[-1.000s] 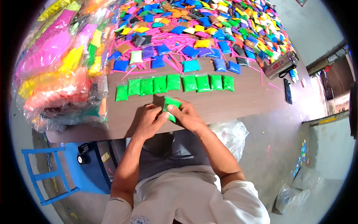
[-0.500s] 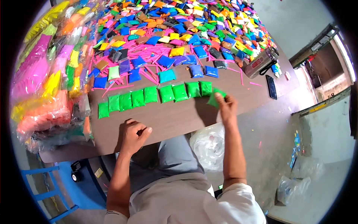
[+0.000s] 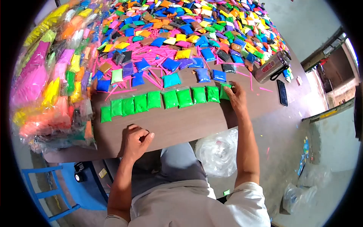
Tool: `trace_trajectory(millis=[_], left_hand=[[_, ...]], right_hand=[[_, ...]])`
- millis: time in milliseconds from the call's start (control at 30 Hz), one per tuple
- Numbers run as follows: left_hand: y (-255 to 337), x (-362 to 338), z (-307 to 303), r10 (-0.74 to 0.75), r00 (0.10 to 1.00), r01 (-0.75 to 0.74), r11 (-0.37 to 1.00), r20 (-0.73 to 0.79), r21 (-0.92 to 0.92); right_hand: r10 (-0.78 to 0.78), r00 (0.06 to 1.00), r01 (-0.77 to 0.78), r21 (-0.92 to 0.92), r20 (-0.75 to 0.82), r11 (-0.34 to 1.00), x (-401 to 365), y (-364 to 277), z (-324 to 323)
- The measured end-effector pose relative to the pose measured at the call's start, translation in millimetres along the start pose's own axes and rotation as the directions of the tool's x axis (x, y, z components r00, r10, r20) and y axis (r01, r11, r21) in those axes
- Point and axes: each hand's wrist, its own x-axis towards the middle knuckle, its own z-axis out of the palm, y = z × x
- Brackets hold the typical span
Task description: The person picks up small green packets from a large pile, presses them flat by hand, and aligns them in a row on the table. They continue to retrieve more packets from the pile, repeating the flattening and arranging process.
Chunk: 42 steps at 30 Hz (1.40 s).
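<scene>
A row of several small clear packets with bright green filling [image 3: 154, 99] runs across the brown table [image 3: 166, 125]. At the right end of this row my right hand [image 3: 237, 97] grips one more green packet [image 3: 224, 92] by its right side, with the packet down at table level beside its neighbour. My left hand [image 3: 137, 143] rests near the front edge of the table, below the row. Its fingers are curled in, the thumb lies to the right, and nothing shows in it.
Behind the row lie pink sticks [image 3: 145, 53] and a big heap of coloured packets [image 3: 189, 22]. Large bags of packets [image 3: 49, 87] fill the left side. A steel flask [image 3: 272, 67] and a phone [image 3: 282, 92] are at right. A clear plastic bag [image 3: 217, 153] sits below the table edge.
My right hand has moved right and slightly up, bringing the green packet from above the table down to the row's right end. My left hand has stayed nearly still. The view has shifted slightly.
</scene>
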Motion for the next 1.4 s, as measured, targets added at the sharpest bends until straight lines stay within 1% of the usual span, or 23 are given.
trace_trajectory(millis=[100, 167, 200, 233, 267, 367, 467, 567, 600, 700, 733, 833, 867, 1033, 1067, 1167, 1200, 1233, 1267, 1300, 1333, 1367, 1400], left_hand=[[-1.7, 0.0, -1.7, -0.004, 1.000, 0.004, 1.000, 0.019, 0.031], [3.4, 3.3, -1.3, 0.002, 0.999, 0.000, 0.999, -0.044, 0.049], [4.6, 2.5, -3.0, -0.017, 1.000, 0.018, 0.998, -0.012, 0.065], [7.2, 3.1, -4.9, 0.002, 1.000, -0.001, 0.996, -0.015, 0.089], [7.6, 3.9, -6.4, 0.017, 1.000, -0.016, 0.995, -0.007, 0.099], [5.7, 3.9, -6.8, 0.045, 0.999, -0.046, 0.992, 0.014, 0.121], [8.9, 4.2, -6.7, 0.034, 0.999, -0.034, 0.994, 0.001, 0.101], [9.7, 4.4, -8.0, 0.046, 0.999, -0.045, 0.994, -0.014, 0.101], [10.3, 3.7, -8.0, 0.051, 0.998, -0.048, 0.993, -0.021, 0.105], [7.1, 3.0, -9.0, 0.062, 0.998, -0.060, 0.994, -0.022, 0.089], [6.4, 2.0, -8.0, 0.058, 0.998, -0.056, 0.995, -0.026, 0.082], [6.3, 1.6, -7.2, 0.075, 0.995, -0.071, 0.996, -0.060, 0.055], [5.2, 0.7, -6.3, 0.076, 0.995, -0.073, 0.996, -0.066, 0.047], [9.7, 3.4, -17.5, 0.026, 1.000, -0.026, 0.999, 0.001, -0.027], [2.5, 0.2, -10.9, 0.050, 0.999, -0.050, 0.998, -0.010, -0.033], [-2.1, 0.5, -11.0, 0.069, 0.998, -0.069, 0.996, 0.002, -0.051], [-7.1, -0.1, -9.0, 0.083, 0.996, -0.082, 0.995, 0.017, -0.058], [-12.3, -0.3, -7.3, 0.099, 0.995, -0.097, 0.993, 0.031, -0.066], [-8.7, 1.5, -13.4, 0.063, 0.995, -0.057, 0.995, 0.072, -0.080], [-12.6, -2.1, -9.9, 0.036, 0.996, -0.027, 0.994, 0.082, -0.108], [-13.7, -3.3, -7.6, 0.026, 0.996, -0.017, 0.995, 0.083, -0.100], [-13.3, -3.7, -5.9, 0.014, 0.996, -0.006, 0.996, 0.086, -0.092], [-14.1, -3.7, -6.5, 0.013, 0.996, -0.003, 0.994, 0.090, -0.110]], right_hand=[[-0.039, 0.999, 0.039, -0.058, 0.004, 0.998, 0.5, 1.8, -0.6], [-0.061, 0.997, 0.062, -0.039, 0.045, 0.997, 0.8, -2.1, -1.8], [-0.041, 0.997, 0.047, -0.089, 0.067, 0.995, 0.6, -2.9, -4.2], [-0.056, 0.997, 0.062, -0.140, 0.043, 0.988, 4.2, 16.4, -4.5], [-0.053, 0.998, 0.056, -0.224, 0.019, 0.973, 1.5, 10.4, -5.3], [-0.132, 0.978, 0.116, -0.105, -0.161, 0.988, -0.4, 25.9, 1.5], [-0.141, 0.969, 0.116, -0.131, -0.204, 0.985, -10.2, 8.2, 2.4], [-0.195, 0.965, 0.145, -0.262, -0.176, 0.954, -18.5, 4.2, 3.0], [-0.275, 0.937, 0.221, -0.243, -0.215, 0.944, -16.7, 5.8, 5.7], [-0.195, 0.949, 0.138, -0.231, -0.248, 0.963, -14.5, -5.6, 7.4], [-0.221, 0.936, 0.150, -0.257, -0.273, 0.955, -16.0, -19.3, 11.9], [-0.259, 0.937, 0.198, -0.254, -0.234, 0.947, -3.4, -42.7, 29.3], [-0.235, 0.950, 0.195, -0.201, -0.204, 0.960, 2.9, -56.7, 38.6], [-0.431, 0.902, 0.415, -0.237, -0.015, 0.878, 56.3, -105.7, 107.9], [-0.524, 0.850, 0.510, -0.326, 0.051, 0.796, 66.0, -124.6, 124.8], [-0.673, 0.711, 0.698, -0.314, 0.202, 0.643, 110.2, -154.0, 185.2], [-0.566, 0.781, 0.625, -0.344, 0.265, 0.701, 120.4, -168.8, 204.8], [-0.677, 0.699, 0.712, -0.318, 0.231, 0.626, 136.6, -170.1, 229.7], [-0.732, 0.638, 0.768, -0.275, 0.241, 0.579, 157.0, -167.2, 252.9], [-0.674, 0.682, 0.729, -0.325, 0.284, 0.602, 164.6, -179.1, 270.3], [-0.676, 0.664, 0.746, -0.347, 0.319, 0.569, 180.1, -184.2, 289.6], [-0.630, 0.697, 0.715, -0.395, 0.343, 0.577, 190.6, -187.1, 307.1], [-0.655, 0.664, 0.747, -0.373, 0.362, 0.550, 205.6, -188.1, 323.0]])
